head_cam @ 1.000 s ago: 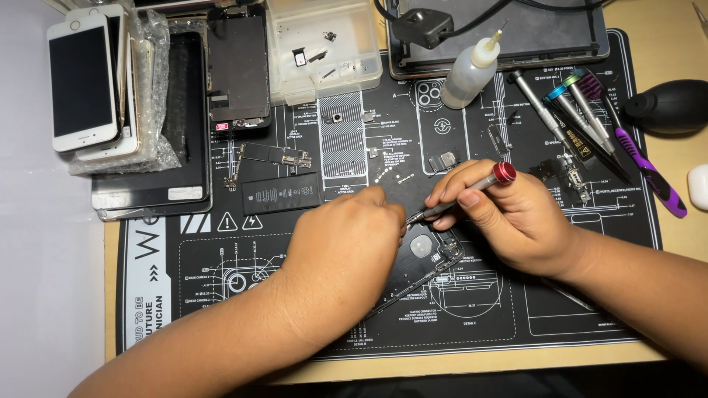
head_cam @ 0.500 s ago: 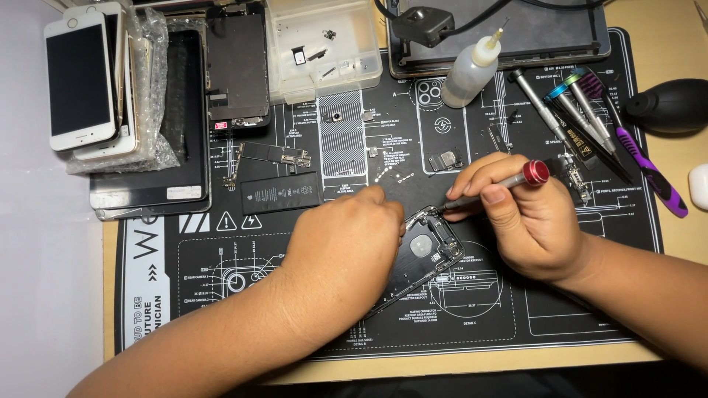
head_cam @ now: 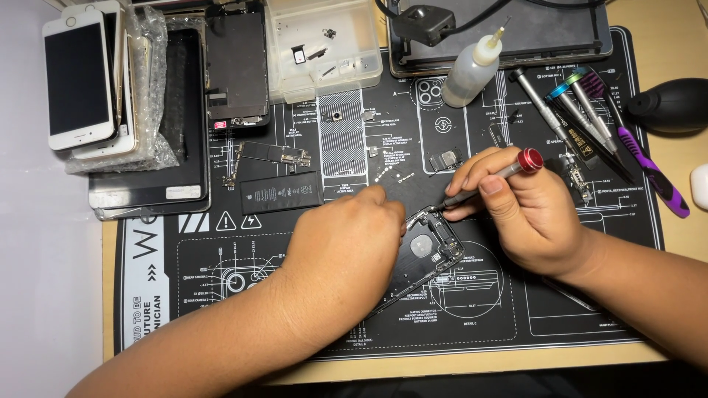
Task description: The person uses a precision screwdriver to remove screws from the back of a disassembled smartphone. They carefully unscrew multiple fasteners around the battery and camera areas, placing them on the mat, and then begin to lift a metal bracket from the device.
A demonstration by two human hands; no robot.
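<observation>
Pinched between thumb and fingers, the right hand (head_cam: 531, 214) keeps a narrow grip on a slim screwdriver (head_cam: 490, 180) with a red cap, its shaft slanting down and left so that the tip meets the upper corner of the opened phone housing (head_cam: 428, 254). That dark housing lies tilted on the black repair mat (head_cam: 560, 295), near the middle of the counter, just below and left of the right hand's fingertips. The left hand (head_cam: 343, 250) lies palm down over the housing's left part, fingers curled on it and covering it, so how tight its grip is I cannot tell. Above the left hand a flat black battery (head_cam: 280, 193) rests on the mat, with a narrow circuit board (head_cam: 273, 155) just beyond it. Toward the counter's far left corner stand stacked phones (head_cam: 81, 81), one white-faced, beside bubble wrap. A clear parts tray (head_cam: 324, 48) sits at the far edge, a small squeeze bottle (head_cam: 472, 66) to its right. More screwdrivers (head_cam: 582, 110) lie toward the right edge, near a black rubber air blower (head_cam: 667, 107).
</observation>
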